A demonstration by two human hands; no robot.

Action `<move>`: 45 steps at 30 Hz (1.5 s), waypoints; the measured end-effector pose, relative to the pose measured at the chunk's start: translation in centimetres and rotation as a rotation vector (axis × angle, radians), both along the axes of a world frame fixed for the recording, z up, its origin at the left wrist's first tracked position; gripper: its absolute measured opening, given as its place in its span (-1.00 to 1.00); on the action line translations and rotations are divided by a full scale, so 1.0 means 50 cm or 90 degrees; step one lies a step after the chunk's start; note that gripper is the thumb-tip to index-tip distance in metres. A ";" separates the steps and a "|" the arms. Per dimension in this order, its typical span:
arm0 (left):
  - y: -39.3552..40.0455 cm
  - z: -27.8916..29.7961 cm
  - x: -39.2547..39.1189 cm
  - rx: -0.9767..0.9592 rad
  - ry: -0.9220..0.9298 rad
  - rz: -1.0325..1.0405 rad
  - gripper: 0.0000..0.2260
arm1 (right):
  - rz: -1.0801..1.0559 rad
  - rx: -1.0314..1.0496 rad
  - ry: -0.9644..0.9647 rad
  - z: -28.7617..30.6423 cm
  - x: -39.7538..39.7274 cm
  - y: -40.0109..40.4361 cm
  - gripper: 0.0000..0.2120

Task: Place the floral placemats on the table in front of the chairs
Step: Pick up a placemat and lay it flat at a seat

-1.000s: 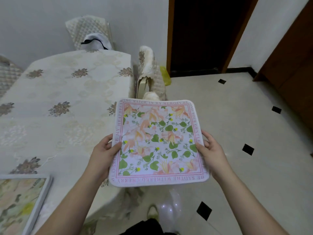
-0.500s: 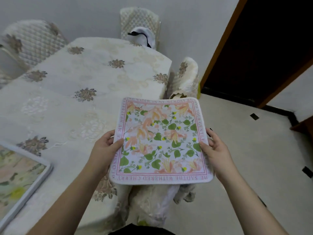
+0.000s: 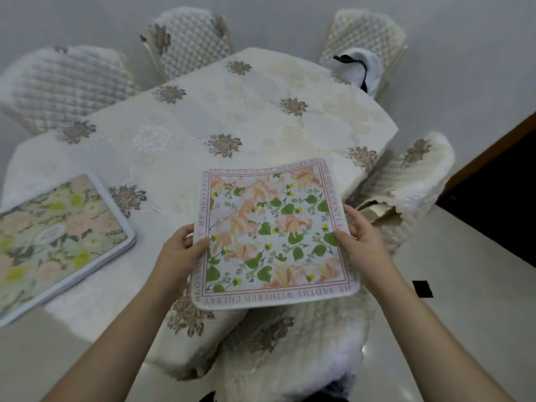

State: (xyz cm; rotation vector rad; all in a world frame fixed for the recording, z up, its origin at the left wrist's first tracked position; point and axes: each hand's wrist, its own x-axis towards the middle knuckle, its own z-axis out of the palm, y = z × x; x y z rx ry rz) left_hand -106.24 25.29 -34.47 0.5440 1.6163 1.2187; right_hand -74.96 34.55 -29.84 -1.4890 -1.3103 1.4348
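Note:
I hold a square floral placemat with a pink lettered border, level above the near right corner of the table. My left hand grips its left edge and my right hand grips its right edge. The table wears a cream cloth with grey-brown flower motifs. A second placemat, greenish with pink and yellow flowers, lies flat on the table at the left. A quilted chair stands right below the held mat, and another sits at the table's right side.
More quilted chairs stand at the far side, far left and far right; the far right one carries a white cloth with a black strap. A dark doorway and tiled floor lie to the right.
My view has swung left over the table. The held placemat now hovers over the table corner, and the second placemat at the left shows more fully.

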 end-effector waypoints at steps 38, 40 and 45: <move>-0.152 -0.220 -0.034 -0.208 0.157 0.336 -0.88 | 0.388 -0.020 -0.217 -0.263 -0.277 0.223 -0.79; -0.152 -0.227 -0.033 -0.221 0.190 0.360 -0.83 | 0.400 -0.009 -0.233 -0.271 -0.281 0.231 -0.78; -0.144 -0.229 -0.019 -0.244 0.277 0.382 -0.82 | 0.427 0.047 -0.279 -0.282 -0.282 0.245 -0.79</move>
